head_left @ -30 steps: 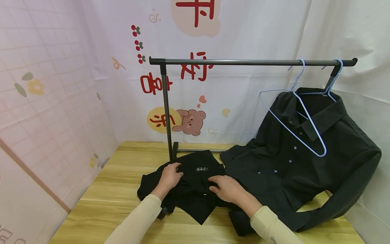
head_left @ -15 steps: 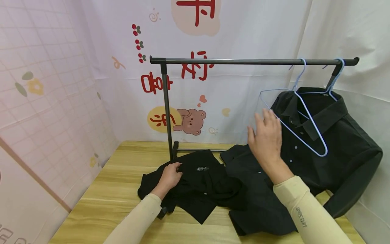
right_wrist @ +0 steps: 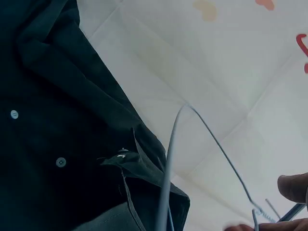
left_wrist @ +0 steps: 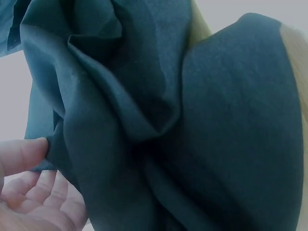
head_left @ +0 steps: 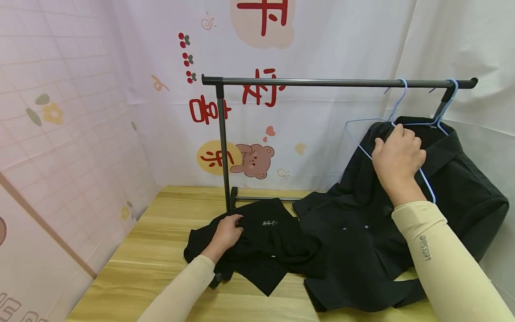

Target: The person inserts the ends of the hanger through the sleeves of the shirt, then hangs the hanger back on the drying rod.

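In the head view, my left hand (head_left: 227, 232) holds a bunched black garment (head_left: 257, 259) on the table. The left wrist view shows the thumb (left_wrist: 26, 155) pinching a fold of dark cloth (left_wrist: 110, 159) against the fingers. My right hand (head_left: 398, 158) is up at an unloaded light-blue wire hanger (head_left: 403, 96), covering part of its shoulder. In the right wrist view, the wire hanger (right_wrist: 219, 144) passes between the spread thumb (right_wrist: 294, 187) and fingers. A black button shirt (head_left: 454, 197) on another blue hanger (head_left: 446, 107) hangs just behind, partly hidden by the right arm.
A dark metal rack has a horizontal rail (head_left: 314, 82) over the wooden table (head_left: 153, 250), with its left post (head_left: 223, 147) behind the garment. The hanging shirt's lower part (head_left: 350, 268) spreads onto the table. A printed white curtain (head_left: 322, 134) lines the back.
My right hand has left the garment on the table and moved up and right to the unloaded hanger. The left hand stays on the garment.
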Demonstrator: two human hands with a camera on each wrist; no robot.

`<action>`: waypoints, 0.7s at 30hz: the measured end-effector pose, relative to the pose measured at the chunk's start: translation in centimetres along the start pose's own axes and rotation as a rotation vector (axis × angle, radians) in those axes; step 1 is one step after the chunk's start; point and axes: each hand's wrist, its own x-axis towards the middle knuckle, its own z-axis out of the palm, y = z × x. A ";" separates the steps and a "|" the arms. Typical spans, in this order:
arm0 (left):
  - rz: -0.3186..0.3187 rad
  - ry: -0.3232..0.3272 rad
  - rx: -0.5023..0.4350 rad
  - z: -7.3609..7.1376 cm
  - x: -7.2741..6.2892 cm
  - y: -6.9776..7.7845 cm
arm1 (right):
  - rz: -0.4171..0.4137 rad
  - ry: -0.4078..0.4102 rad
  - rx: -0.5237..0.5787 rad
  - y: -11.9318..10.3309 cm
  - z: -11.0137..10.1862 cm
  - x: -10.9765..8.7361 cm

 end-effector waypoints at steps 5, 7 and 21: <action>-0.005 0.002 0.000 -0.1 -0.1 0.0 | 0.060 -0.038 0.027 0.5 -0.9 1.2; 0.001 0.001 0.000 -0.1 -0.2 0.0 | 0.050 0.024 0.055 0.7 -1.0 1.4; 0.007 -0.004 -0.007 -0.3 -0.3 0.1 | -0.074 0.361 0.385 0.9 -0.5 1.4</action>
